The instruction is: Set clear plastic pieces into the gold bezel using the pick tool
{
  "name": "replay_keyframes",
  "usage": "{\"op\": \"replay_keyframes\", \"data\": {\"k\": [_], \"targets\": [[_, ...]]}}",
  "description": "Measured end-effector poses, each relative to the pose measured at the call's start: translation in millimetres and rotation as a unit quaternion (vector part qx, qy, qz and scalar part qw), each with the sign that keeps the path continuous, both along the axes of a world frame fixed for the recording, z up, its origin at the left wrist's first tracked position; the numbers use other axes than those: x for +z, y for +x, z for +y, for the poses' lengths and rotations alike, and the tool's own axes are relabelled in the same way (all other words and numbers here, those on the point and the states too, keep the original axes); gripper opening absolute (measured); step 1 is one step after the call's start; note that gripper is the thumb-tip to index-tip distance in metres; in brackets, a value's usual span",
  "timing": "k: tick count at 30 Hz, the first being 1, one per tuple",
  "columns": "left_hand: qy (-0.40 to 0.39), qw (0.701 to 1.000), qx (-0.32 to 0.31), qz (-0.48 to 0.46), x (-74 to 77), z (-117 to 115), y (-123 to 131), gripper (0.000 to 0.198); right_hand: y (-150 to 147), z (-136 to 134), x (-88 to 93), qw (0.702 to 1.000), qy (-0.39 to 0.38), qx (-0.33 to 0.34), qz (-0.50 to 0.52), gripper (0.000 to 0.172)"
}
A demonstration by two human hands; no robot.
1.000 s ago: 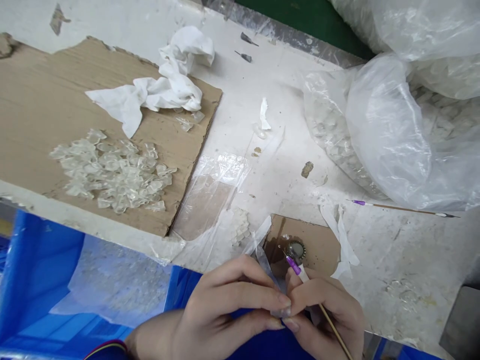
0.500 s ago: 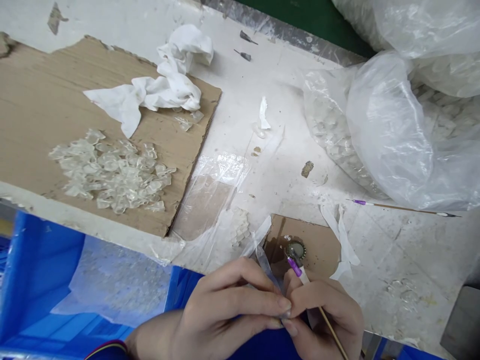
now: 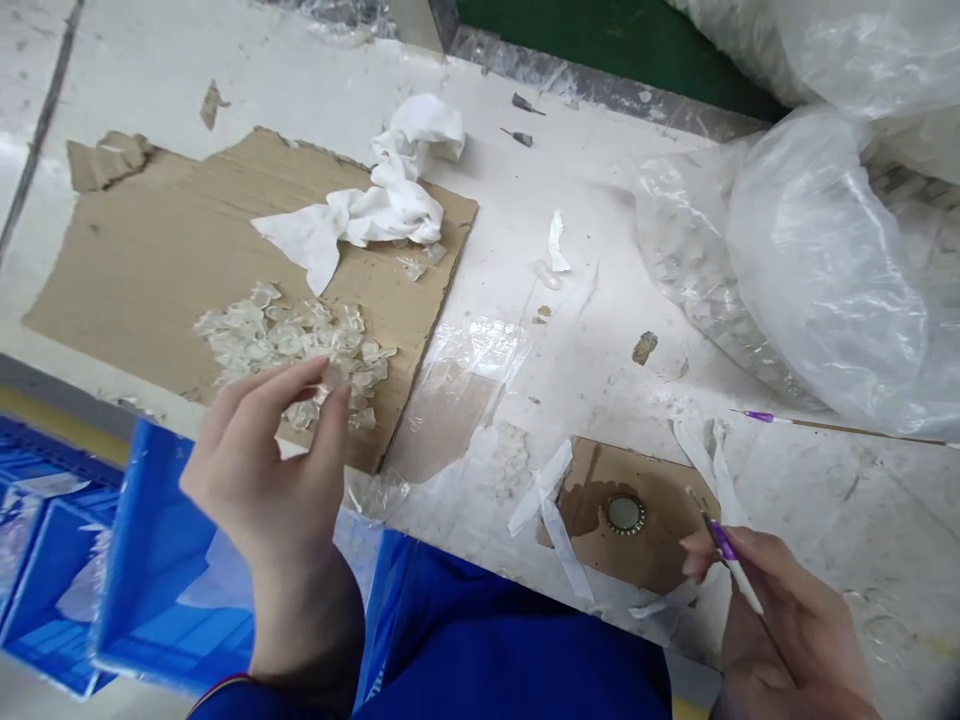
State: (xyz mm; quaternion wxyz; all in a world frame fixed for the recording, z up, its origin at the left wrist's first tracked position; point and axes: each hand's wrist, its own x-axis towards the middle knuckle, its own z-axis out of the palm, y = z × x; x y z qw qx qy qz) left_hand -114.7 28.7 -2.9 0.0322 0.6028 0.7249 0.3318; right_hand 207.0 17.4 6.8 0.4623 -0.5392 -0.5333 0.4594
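Worktable surface (image 3: 592, 370), white and scuffed, supports the work on both sides. At the left hand (image 3: 262, 450), thumb and index finger curve toward each other with the tips close, directly over the pile of clear pieces (image 3: 292, 330). Something translucent shows between the tips; whether it is pinched or merely lies behind them cannot be told. The right hand (image 3: 795, 610) is closed on a slim tool (image 3: 724, 540) with a purple collar, gripped like a pen near its front end, presumably to give fine control of the tip and leave the left fingers free for small parts.

The pile lies beneath and just ahead of the left fingertips, on a large cardboard sheet (image 3: 135, 290), likely placed there for easy reach. The crimped metal cap (image 3: 625, 514) sits to the left of the right hand, apart from the tool tip, on a small cardboard piece (image 3: 660, 540) (darkly stained beside the cap). This card probably protects the table and sets the cap close to the tool.

Ahead of the left hand, a crumpled white cloth (image 3: 390, 210) rests partly on the sheet. Beyond the right hand lie a second tool (image 3: 810, 422) and, farther ahead, a large translucent bag (image 3: 825, 260).
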Motion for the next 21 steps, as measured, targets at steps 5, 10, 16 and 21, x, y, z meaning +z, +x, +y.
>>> {"op": "replay_keyframes", "data": {"k": [5, 10, 16, 21], "targets": [[0.053, 0.995, -0.039, 0.081, 5.5, 9, 16, 0.035, 4, -2, 1.7, 0.987, 0.043, 0.020, -0.155, 0.025], [-0.076, 0.959, -0.272, -0.020, 2.3, 14, 49, 0.028, -1, -6, 3.4, 0.986, 0.039, 0.031, -0.162, 0.017], [-0.030, 0.967, -0.252, -0.018, -15.5, 19, 55, 0.018, -7, -1, 3.0, 0.974, 0.060, 0.039, -0.214, 0.011], [0.012, 0.982, -0.185, -0.024, -16.3, 15, 58, 0.016, -12, 4, 1.7, 0.972, 0.069, 0.060, -0.218, 0.017]]}}
